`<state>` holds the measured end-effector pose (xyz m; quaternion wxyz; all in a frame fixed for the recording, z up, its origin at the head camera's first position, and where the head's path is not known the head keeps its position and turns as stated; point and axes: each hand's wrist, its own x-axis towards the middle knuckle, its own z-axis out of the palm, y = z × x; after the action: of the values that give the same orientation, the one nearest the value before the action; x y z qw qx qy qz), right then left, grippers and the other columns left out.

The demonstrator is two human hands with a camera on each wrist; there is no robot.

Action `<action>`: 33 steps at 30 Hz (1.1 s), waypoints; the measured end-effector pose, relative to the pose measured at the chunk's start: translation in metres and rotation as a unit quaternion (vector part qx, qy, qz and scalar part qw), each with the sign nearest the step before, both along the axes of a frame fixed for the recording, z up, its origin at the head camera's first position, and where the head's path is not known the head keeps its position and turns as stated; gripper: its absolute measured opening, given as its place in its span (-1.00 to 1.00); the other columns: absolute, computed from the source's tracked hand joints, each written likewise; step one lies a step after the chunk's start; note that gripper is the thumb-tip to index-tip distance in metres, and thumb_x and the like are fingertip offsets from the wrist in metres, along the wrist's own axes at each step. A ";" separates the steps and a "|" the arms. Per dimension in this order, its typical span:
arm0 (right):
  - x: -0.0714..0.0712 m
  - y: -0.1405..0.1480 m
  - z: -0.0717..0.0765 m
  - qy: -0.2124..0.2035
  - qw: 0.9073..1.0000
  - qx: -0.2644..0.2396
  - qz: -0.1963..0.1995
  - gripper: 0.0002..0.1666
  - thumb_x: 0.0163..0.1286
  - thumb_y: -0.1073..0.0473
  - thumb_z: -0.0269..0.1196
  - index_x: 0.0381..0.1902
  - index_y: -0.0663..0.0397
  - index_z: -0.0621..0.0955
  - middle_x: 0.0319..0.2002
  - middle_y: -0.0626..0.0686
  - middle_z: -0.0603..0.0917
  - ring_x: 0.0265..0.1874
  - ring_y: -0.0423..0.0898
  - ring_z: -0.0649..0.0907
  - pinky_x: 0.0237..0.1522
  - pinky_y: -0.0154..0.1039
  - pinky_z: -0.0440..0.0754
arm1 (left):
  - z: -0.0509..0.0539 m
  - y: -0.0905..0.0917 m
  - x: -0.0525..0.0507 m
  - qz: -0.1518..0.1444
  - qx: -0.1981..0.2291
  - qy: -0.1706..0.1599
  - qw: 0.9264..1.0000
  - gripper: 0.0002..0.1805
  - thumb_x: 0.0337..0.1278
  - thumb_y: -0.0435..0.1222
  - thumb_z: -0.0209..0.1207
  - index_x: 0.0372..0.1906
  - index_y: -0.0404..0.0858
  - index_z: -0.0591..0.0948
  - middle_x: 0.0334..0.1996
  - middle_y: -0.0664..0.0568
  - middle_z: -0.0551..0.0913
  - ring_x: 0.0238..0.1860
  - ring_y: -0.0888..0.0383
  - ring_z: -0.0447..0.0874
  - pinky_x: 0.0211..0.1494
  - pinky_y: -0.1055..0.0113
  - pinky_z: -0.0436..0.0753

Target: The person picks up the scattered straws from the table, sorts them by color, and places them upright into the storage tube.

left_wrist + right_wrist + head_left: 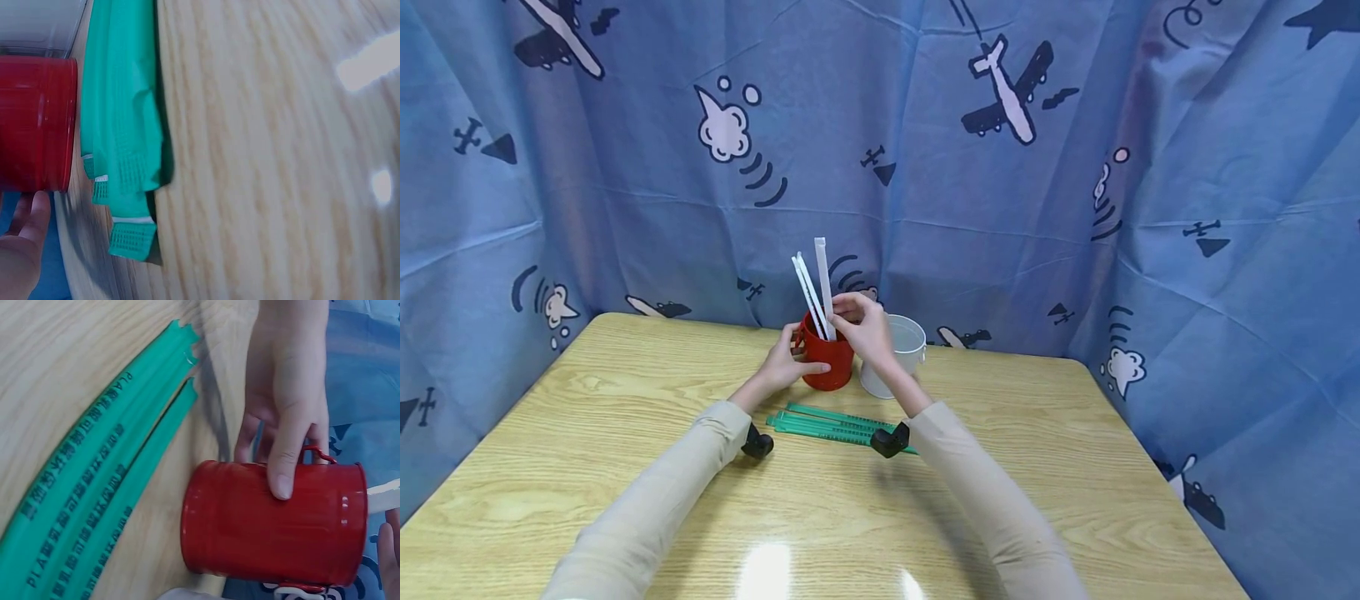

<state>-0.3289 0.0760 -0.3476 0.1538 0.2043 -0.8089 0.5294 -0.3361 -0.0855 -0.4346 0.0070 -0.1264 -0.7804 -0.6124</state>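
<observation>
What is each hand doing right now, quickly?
Left hand: closed around the side of the red bucket.
Right hand: closed, pinching the tallest white straw between thumb and fingers.

The head view faced forward and down, farther off; both wrist views, close, seemingly sideways, shared the red container [841,363].

Blue airplane-print curtain [647,150], wood-grain table [1060,450], bright patches [765,571], probably reflections
</observation>
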 end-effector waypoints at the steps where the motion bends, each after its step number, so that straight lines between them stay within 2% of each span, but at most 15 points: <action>1: 0.000 -0.001 -0.001 -0.004 1.000 0.006 0.000 -0.74 0.24 0.34 0.31 -0.08 0.24 0.64 -0.22 0.24 0.72 -0.25 0.08 0.70 -0.10 -0.19 0.69 | 0.000 0.000 0.000 0.000 0.000 0.000 1.000 -0.09 0.05 -0.39 0.33 0.41 -0.29 0.03 0.32 -0.32 0.20 0.34 -0.32 0.29 0.37 -0.10 0.36; 6: -0.002 -0.005 -0.007 -0.007 0.999 0.037 -0.006 -0.73 0.23 0.32 0.33 -0.08 0.20 0.64 -0.22 0.21 0.72 -0.28 0.05 0.70 -0.14 -0.23 0.70 | 0.000 0.000 0.001 0.001 -0.002 -0.005 1.000 -0.09 0.05 -0.39 0.33 0.41 -0.28 0.03 0.32 -0.32 0.19 0.35 -0.32 0.27 0.39 -0.10 0.34; 16: -0.004 -0.010 -0.015 0.005 0.998 0.059 -0.008 -0.72 0.22 0.35 0.32 -0.08 0.27 0.64 -0.24 0.21 0.72 -0.29 0.05 0.70 -0.15 -0.20 0.70 | 0.001 0.001 0.002 -0.002 -0.003 0.000 1.000 -0.10 0.05 -0.42 0.32 0.39 -0.30 0.02 0.32 -0.32 0.20 0.35 -0.34 0.27 0.39 -0.09 0.33; 25: -0.001 -0.008 -0.015 0.013 0.999 0.046 0.003 -0.71 0.21 0.41 0.31 -0.08 0.33 0.63 -0.23 0.25 0.72 -0.28 0.06 0.70 -0.15 -0.21 0.70 | 0.000 0.001 0.002 0.004 0.000 0.005 1.000 -0.10 0.03 -0.42 0.33 0.39 -0.33 0.03 0.33 -0.33 0.22 0.35 -0.31 0.27 0.40 -0.09 0.33; 33: 0.003 0.000 -0.011 0.030 0.999 0.042 0.017 -0.70 0.22 0.39 0.31 -0.05 0.27 0.62 -0.15 0.26 0.71 -0.18 0.07 0.69 -0.06 -0.13 0.68 | 0.000 0.001 0.002 -0.001 0.012 0.006 1.000 -0.10 0.01 -0.43 0.33 0.39 -0.32 0.04 0.33 -0.32 0.24 0.33 -0.30 0.31 0.38 -0.09 0.36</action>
<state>-0.3260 0.0760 -0.3584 0.1598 0.2402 -0.8218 0.4914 -0.3342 -0.0847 -0.4344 0.0127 -0.1301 -0.7727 -0.6211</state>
